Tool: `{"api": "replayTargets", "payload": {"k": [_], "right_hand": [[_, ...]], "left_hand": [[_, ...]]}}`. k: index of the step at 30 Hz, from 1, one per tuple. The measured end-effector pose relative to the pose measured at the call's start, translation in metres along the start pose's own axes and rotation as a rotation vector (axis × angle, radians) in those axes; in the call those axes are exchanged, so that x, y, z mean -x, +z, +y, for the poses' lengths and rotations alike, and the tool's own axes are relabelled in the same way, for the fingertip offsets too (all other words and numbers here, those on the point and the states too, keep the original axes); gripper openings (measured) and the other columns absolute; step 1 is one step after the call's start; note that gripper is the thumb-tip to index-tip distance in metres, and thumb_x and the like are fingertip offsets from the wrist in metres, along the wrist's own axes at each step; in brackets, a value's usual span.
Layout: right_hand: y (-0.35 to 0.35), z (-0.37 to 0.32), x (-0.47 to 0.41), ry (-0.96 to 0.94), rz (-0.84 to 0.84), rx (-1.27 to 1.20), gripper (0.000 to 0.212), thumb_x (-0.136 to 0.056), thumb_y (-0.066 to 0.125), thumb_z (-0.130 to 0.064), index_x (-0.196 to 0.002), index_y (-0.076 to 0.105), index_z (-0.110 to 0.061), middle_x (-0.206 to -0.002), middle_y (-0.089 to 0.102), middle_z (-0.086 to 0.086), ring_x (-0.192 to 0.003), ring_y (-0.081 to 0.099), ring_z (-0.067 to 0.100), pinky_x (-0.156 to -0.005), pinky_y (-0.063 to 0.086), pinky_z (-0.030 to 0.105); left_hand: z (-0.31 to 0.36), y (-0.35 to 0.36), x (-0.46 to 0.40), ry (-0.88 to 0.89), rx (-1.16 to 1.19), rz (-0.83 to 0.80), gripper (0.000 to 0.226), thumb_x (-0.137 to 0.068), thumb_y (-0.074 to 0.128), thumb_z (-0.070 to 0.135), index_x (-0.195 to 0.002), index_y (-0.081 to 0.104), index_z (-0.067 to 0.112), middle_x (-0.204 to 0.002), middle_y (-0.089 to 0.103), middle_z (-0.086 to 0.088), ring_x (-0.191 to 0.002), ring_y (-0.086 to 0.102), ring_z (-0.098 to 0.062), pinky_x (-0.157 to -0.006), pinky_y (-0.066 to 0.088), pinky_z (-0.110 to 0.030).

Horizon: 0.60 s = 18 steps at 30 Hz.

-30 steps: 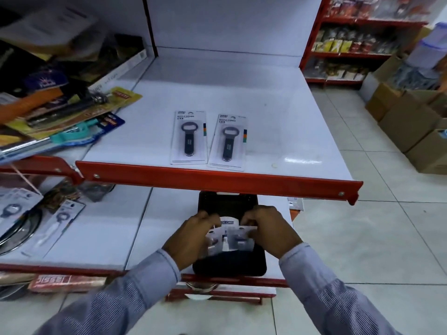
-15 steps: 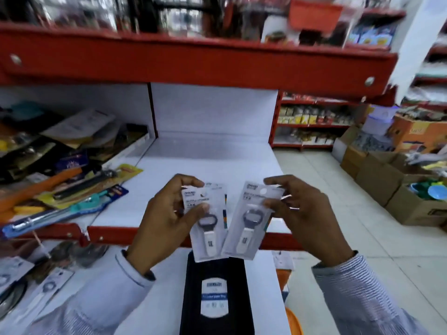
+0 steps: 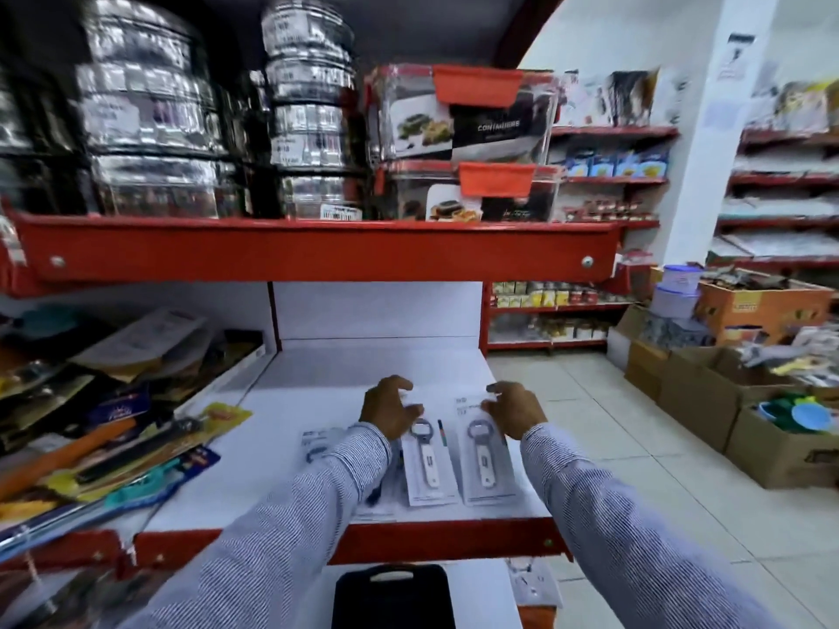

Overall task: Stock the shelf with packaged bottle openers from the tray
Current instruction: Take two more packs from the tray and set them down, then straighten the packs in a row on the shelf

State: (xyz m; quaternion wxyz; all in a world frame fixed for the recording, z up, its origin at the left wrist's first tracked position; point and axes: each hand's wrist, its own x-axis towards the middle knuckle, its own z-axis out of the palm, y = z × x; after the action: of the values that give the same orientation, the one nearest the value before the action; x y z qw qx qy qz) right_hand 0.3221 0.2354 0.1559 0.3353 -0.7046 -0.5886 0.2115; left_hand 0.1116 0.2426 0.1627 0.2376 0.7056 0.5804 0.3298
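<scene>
Two packs point(image 3: 429, 465) point(image 3: 488, 463) are being laid flat near the shelf's point(image 3: 290, 410) front edge. Left hand point(image 3: 389, 413) and right hand point(image 3: 513, 413) are spread loosely on their tops, gripping nothing. Risk: packs being dragged over the edge on withdrawal.

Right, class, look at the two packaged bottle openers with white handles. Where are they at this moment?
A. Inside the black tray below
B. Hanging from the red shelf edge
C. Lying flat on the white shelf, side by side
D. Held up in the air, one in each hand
C: both white-handled packs, one by the left hand and one by the right hand, lie flat on the white shelf, with fingers spread above their top ends.
</scene>
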Motion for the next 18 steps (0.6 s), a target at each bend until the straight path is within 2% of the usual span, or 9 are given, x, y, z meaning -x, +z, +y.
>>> {"api": "replayTargets", "payload": {"k": [3,7,10,12,15,18], "right_hand": [[0.006,0.011,0.002,-0.013,-0.093,0.142,0.049,-0.088,0.068,-0.022,-0.134,0.055,-0.01,-0.133,0.06,0.018,-0.12,0.059,0.03,-0.101,0.044,0.029],[-0.001,0.009,0.008,-0.173,-0.154,0.342,0.058,-0.084,0.071,-0.035,-0.136,0.052,-0.016,-0.138,0.056,0.01,-0.128,0.05,0.026,-0.11,0.038,0.033],[-0.01,0.0,0.017,-0.209,-0.359,0.446,0.063,-0.077,0.077,-0.039,-0.134,0.055,-0.023,-0.143,0.053,0.003,-0.131,0.049,0.023,-0.111,0.039,0.033],[-0.013,-0.007,0.024,-0.187,-0.491,0.567,0.07,-0.074,0.079,-0.042,-0.136,0.053,-0.024,-0.143,0.052,0.002,-0.132,0.048,0.023,-0.112,0.04,0.035],[-0.014,-0.005,0.028,-0.195,-0.554,0.606,0.066,-0.076,0.075,-0.047,-0.134,0.054,-0.024,-0.139,0.057,0.002,-0.13,0.051,0.025,-0.111,0.04,0.039],[-0.018,-0.001,0.033,-0.214,-0.577,0.594,0.073,-0.071,0.077,-0.053,-0.137,0.05,-0.032,-0.142,0.055,-0.001,-0.13,0.05,0.023,-0.113,0.038,0.042]], "left_hand": [[-0.007,0.001,0.0,0.034,-0.129,-0.106,0.057,-0.083,0.076,0.026,-0.133,0.054,0.009,-0.14,0.057,-0.014,-0.127,0.056,-0.026,-0.099,0.04,-0.022],[-0.009,-0.007,0.002,0.153,-0.36,-0.289,0.066,-0.083,0.075,0.042,-0.14,0.051,0.018,-0.154,0.042,-0.008,-0.146,0.033,-0.022,-0.118,0.025,-0.03],[-0.003,-0.013,0.01,0.131,-0.433,-0.467,0.079,-0.074,0.079,0.054,-0.141,0.049,0.024,-0.153,0.044,0.0,-0.144,0.038,-0.02,-0.117,0.029,-0.032],[0.001,-0.012,0.016,0.096,-0.523,-0.589,0.088,-0.074,0.075,0.06,-0.147,0.041,0.025,-0.159,0.036,0.001,-0.148,0.032,-0.021,-0.12,0.026,-0.036],[-0.001,-0.01,0.02,0.088,-0.542,-0.625,0.09,-0.073,0.074,0.061,-0.149,0.038,0.028,-0.162,0.031,0.001,-0.149,0.03,-0.021,-0.121,0.024,-0.039],[-0.007,-0.012,0.022,0.102,-0.529,-0.654,0.09,-0.069,0.077,0.062,-0.146,0.04,0.036,-0.163,0.029,0.003,-0.15,0.026,-0.02,-0.123,0.02,-0.041]]}}
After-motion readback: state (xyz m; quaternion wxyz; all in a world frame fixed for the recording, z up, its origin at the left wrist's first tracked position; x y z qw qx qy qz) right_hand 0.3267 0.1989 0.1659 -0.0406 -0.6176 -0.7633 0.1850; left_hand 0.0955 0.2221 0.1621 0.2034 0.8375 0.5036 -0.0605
